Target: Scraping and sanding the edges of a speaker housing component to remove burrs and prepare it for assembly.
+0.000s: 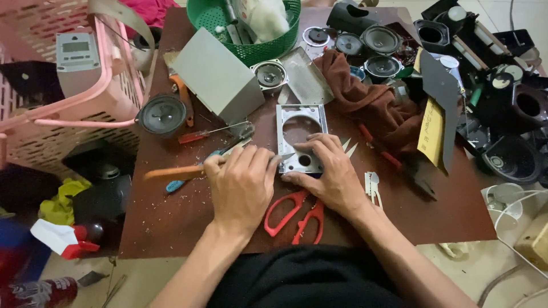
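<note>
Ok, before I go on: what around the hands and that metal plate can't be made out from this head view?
- Tool in the left hand: the fingers cover its grip; only a thin tip shows, its kind unclear.
- Metal plate: its near edge is under the right hand.
- Red scissors: the blades are hidden beneath both hands.
- Green basket: cut off by the top edge.
- Small white part: too small to identify.
</note>
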